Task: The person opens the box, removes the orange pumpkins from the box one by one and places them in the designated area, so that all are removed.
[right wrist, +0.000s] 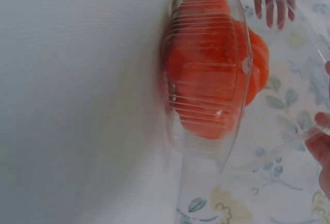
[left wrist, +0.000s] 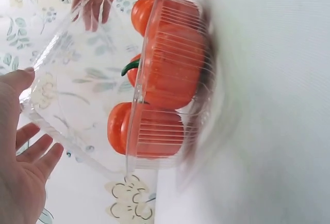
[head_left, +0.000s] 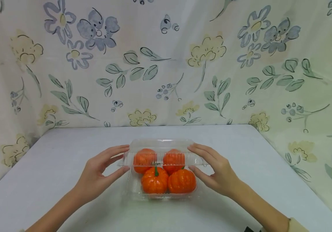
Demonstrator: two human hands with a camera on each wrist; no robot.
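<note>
A clear plastic clamshell container (head_left: 166,196) sits on the table and holds several small orange pumpkins (head_left: 154,180). Green stems show on some of them. The container's hinged lid (head_left: 196,159) is tilted partway up over the rear pumpkins. At the lid's left corner, my left hand (head_left: 96,172) holds the edge between thumb and fingers. My right hand (head_left: 219,170) grips the opposite corner in the same way. Seen from the left wrist, the raised lid (left wrist: 54,43) slants away from the ribbed base (left wrist: 172,79), with pumpkins standing above the base's rim.
A white-covered table (head_left: 67,145) lies under the container and reaches out to both sides. Behind it hangs a floral curtain (head_left: 166,64), which also runs along the left and right. A small black object (head_left: 248,229) shows by the right sleeve at the bottom edge.
</note>
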